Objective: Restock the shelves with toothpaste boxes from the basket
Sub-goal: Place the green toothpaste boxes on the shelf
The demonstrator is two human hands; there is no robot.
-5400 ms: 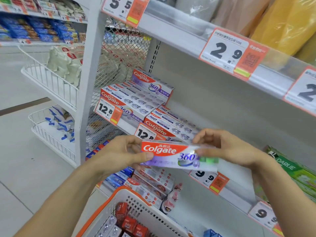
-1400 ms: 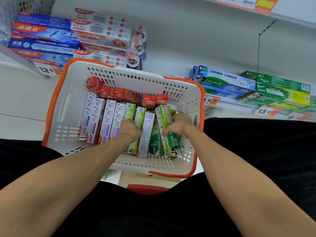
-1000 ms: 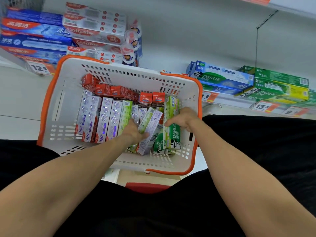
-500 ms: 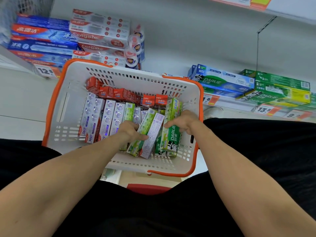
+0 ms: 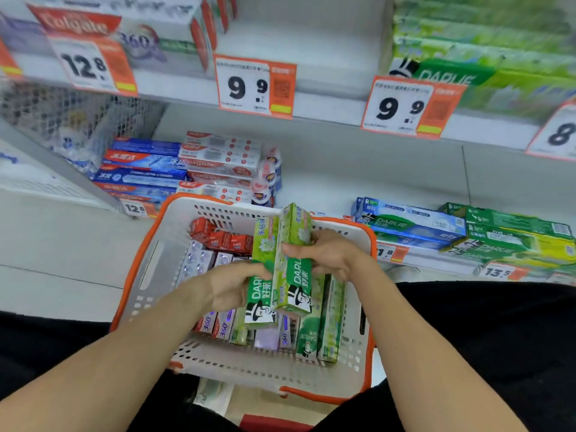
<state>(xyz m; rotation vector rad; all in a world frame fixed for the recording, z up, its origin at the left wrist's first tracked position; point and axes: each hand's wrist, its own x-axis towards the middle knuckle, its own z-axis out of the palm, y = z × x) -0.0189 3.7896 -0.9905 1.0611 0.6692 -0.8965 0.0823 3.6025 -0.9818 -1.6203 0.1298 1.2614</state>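
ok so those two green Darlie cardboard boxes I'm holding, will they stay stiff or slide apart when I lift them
The two green Darlie cardboard boxes look rigid, with straight edges, so they probably won't bend. Their glossy faces may slip against each other. The left hand and right hand gripping opposite sides should help.

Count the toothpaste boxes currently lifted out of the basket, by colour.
Green Darlie boxes: 2, one in the left hand, one in the right hand.
Red boxes: 0, all lie in the basket.
Total: 2
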